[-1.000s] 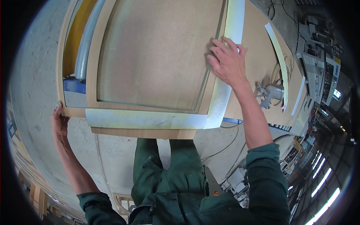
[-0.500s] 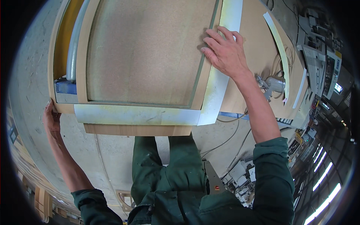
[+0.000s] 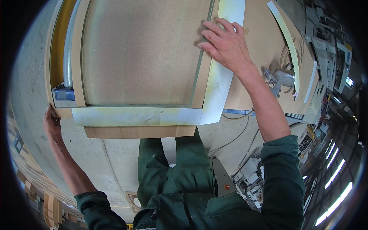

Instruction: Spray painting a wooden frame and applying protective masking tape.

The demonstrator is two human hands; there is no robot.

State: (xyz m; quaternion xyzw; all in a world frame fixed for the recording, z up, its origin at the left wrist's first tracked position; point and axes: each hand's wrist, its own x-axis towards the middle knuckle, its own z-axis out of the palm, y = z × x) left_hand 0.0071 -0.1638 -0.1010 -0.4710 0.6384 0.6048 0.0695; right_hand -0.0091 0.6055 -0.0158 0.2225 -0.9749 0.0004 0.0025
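A large wooden frame (image 3: 80, 57) with a chipboard panel (image 3: 142, 53) set inside it lies flat on a workbench (image 3: 264, 50), filling the view from ten to one o'clock. The left hand (image 3: 51, 124) is at nine o'clock, its fingers curled round the frame's near left corner; how tightly they close cannot be told, since the fingertips are hidden behind the edge. The right hand (image 3: 226, 44) lies at one o'clock with fingers spread flat, pressing on the frame's right rail where it meets the panel, gripping nothing. A pale strip (image 3: 134, 116) covers the near rail, and a second pale strip (image 3: 222, 76) runs up the right rail under the right hand; the two meet at the near right corner. A grey pipe (image 3: 70, 42) lies along the frame's left side at ten o'clock, beside a yellow band. At three o'clock, on the bench near the right forearm, lies a metal spray gun (image 3: 281, 78), with a curved pale strip (image 3: 287, 38) just beyond it
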